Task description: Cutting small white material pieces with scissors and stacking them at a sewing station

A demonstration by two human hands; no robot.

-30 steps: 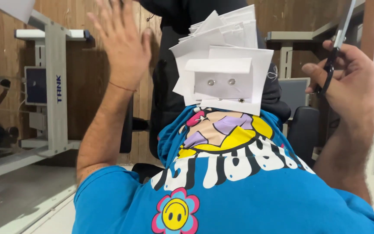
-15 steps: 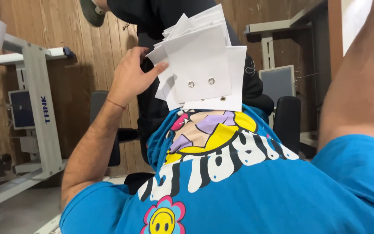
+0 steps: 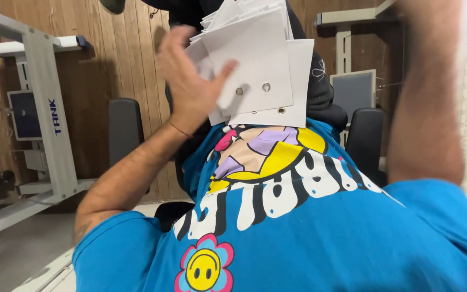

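Left hand (image 3: 190, 86) touches white card stack (image 3: 260, 70), fanned upward

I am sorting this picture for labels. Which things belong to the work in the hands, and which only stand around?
In hand:
- left hand on the white paper sheets with metal eyelets

Standing around:
- black chair
- grey metal frame
- grey screen
- wooden wall
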